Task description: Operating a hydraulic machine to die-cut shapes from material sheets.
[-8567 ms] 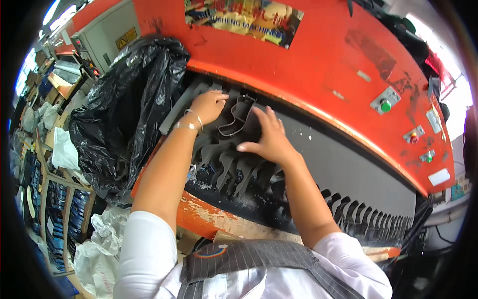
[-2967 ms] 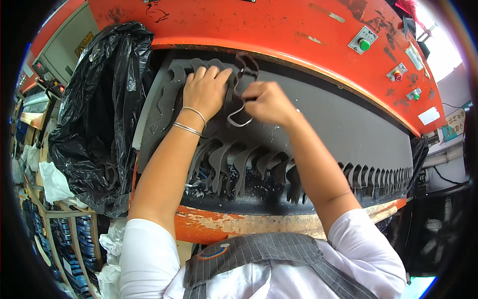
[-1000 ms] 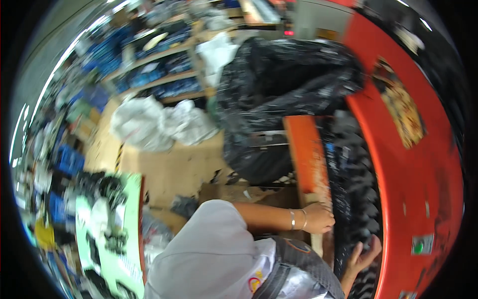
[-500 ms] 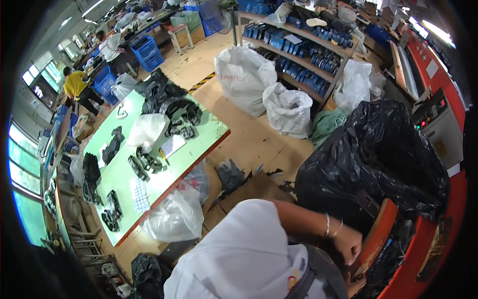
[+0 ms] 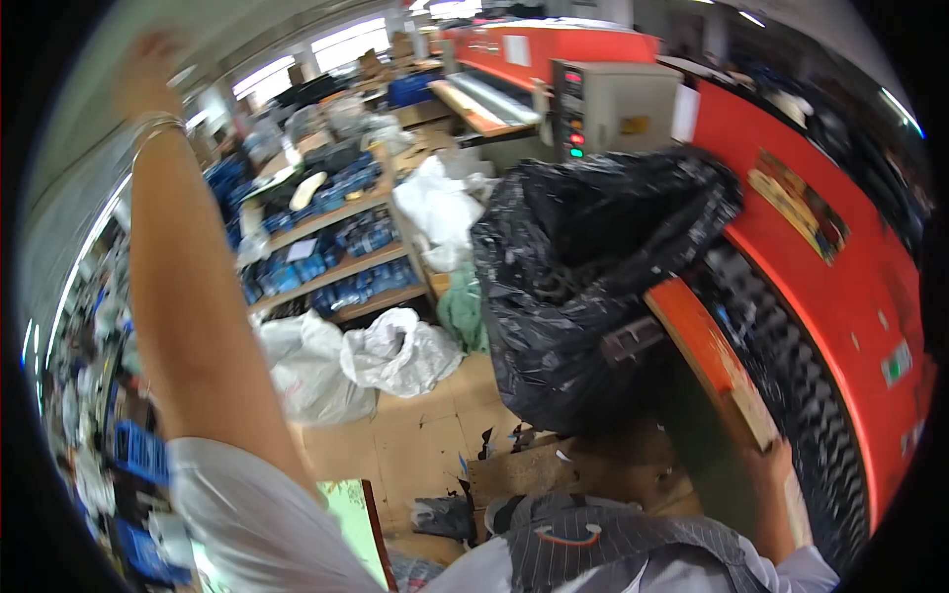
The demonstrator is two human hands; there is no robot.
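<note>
Black cut foam remains on the orange press; right hand rests there, left hand raised at eleven o'clock, grip unclear.

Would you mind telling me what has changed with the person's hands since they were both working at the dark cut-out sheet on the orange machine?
The left hand has left the dark foam sheet and is now raised high overhead, blurred. The right hand has dropped to the orange front edge of the press bed. The view has swung left. The bulging black plastic bag remains beside the machine.
</note>
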